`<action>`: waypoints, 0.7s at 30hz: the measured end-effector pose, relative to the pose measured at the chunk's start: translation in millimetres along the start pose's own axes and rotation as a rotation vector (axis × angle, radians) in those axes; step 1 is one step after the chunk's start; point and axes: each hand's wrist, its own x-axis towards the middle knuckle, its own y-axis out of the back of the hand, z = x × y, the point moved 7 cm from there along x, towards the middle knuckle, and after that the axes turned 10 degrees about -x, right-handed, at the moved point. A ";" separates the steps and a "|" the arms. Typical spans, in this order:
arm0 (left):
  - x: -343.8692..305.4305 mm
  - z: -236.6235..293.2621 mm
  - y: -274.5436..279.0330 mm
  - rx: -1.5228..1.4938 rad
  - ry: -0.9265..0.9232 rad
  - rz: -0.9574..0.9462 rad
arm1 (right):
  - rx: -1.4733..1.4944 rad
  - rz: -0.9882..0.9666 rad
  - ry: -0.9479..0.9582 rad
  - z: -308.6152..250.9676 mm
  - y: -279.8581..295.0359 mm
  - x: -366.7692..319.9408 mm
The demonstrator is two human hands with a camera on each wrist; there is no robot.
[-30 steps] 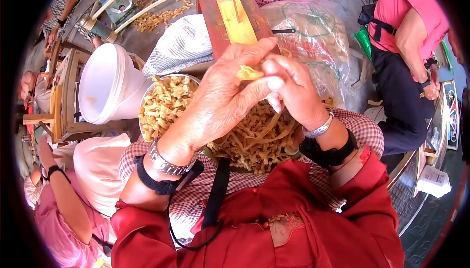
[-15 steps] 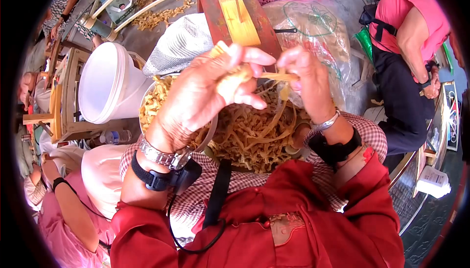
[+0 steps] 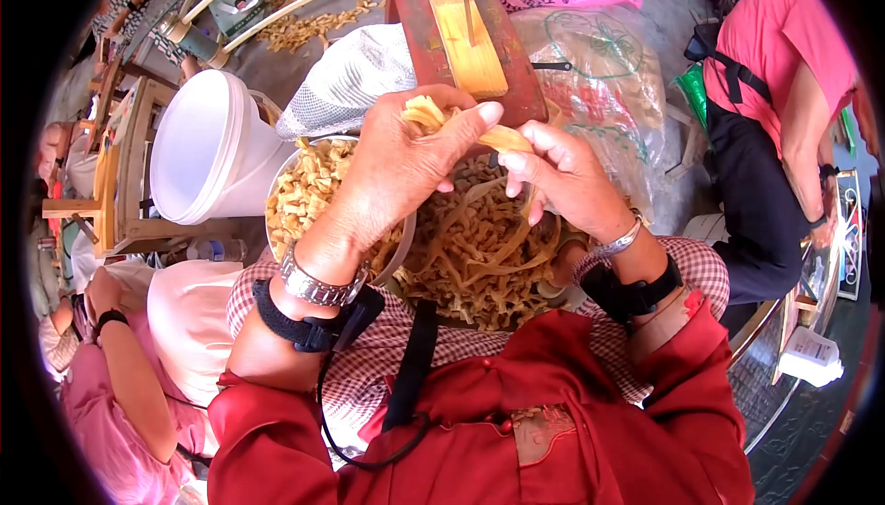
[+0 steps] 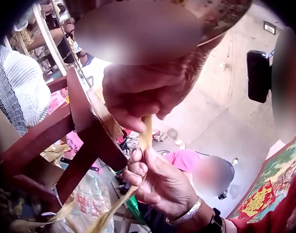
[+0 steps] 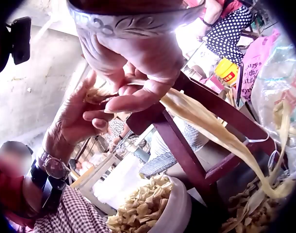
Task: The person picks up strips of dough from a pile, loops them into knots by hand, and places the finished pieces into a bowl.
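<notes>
My left hand [image 3: 387, 154] grips a folded yellow dried strip [image 3: 505, 140], with a pale tuft of it showing above the fingers. Thumb and fingers of my right hand [image 3: 581, 187] pinch the same strip a short way to the right, so it spans the gap between both hands. In the right wrist view, a long flat tail of the strip [image 5: 211, 127] trails from the right hand down toward loose strands. Below the hands lies a heap of short brownish dried pieces [image 3: 461, 288] with long strands across it. Similar pieces [image 5: 140, 204] fill a white tub [image 5: 179, 213] to the left.
Just beyond the hands, a red wooden bench [image 3: 521, 95] bears a yellow wood block [image 3: 475, 67] with an upright blade. A white bucket [image 3: 194, 154] and mesh sack [image 3: 355, 76] stand left; a clear plastic bag [image 3: 608, 62] lies right. Seated people flank both sides.
The hands were close together, then drew apart with raised fingers and the strip between them. Now the left fingers have closed over the folded part, and a wider stretch of strip shows.
</notes>
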 end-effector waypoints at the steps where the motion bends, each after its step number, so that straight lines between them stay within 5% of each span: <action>1: -0.7 1.5 0.2 -0.008 0.008 -0.005 | -0.001 0.004 -0.001 -0.1 -2.0 1.1; 7: 2.8 3.4 0.0 -0.150 -0.030 -0.060 | 0.063 -0.136 -0.049 -12.7 -10.6 -1.8; 13: 13.0 21.0 27.2 -0.503 -0.093 0.001 | -0.240 0.025 0.141 -47.8 28.0 4.1; 21: 67.9 63.9 30.5 -0.379 -0.318 0.055 | -0.551 0.304 0.403 -88.4 82.6 64.3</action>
